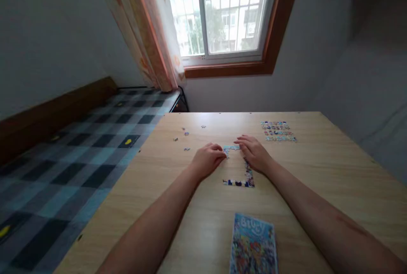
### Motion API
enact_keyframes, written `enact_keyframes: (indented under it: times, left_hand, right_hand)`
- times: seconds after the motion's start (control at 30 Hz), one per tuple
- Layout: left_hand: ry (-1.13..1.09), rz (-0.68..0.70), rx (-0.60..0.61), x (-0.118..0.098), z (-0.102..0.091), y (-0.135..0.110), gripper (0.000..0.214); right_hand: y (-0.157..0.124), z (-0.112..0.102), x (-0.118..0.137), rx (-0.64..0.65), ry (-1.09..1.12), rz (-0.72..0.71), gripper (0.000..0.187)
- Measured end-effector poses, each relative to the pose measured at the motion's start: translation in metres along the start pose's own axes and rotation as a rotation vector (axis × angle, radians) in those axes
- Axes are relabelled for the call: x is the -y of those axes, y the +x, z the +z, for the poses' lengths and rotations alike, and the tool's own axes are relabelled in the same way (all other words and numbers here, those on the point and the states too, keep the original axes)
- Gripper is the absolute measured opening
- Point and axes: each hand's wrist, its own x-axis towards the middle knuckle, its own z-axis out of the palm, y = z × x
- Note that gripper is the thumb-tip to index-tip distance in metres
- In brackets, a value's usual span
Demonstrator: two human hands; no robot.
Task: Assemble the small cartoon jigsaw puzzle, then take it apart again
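Note:
A partly joined jigsaw puzzle border (238, 183) lies flat on the wooden table, with a bottom row, a right side and a pale blue top edge. My left hand (208, 158) is at the top left corner of this border, its fingers pinched together at a puzzle piece (226, 152). Over the top right corner rests my right hand (253, 152), fingers stretched out flat and touching the border. Part of the right side is hidden under that hand. Several loose puzzle pieces (186, 149) lie to the left of my left hand.
Rows of puzzle pieces (278, 131) lie at the table's back right. A blue puzzle box (253, 244) marked "Bluey" sits near the front of the table (318, 172). Left of the table is a bed with a checked cover (95, 146); a window (222, 11) and curtain (143, 28) are behind.

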Motion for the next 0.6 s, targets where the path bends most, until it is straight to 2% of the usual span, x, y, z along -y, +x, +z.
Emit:
enact_keyframes:
  times: [0.43,0.53,0.6]
  left_hand:
    - [-0.012,-0.012,0.009,-0.0028,-0.0019,-0.0004,0.022]
    - [-0.023,-0.052,-0.045,-0.0017,-0.0034,-0.0014,0.024]
    - [-0.004,-0.129,-0.129,0.0035,-0.0072,-0.0015,0.023]
  right_hand:
    - [0.0002,0.0021,-0.0019,-0.008,0.03,-0.014,0.04]
    - [-0.0008,0.0026,-0.0039,0.0,0.034,0.005,0.04]
    - [-0.0013,0.0031,-0.0054,0.002,0.037,0.025,0.04]
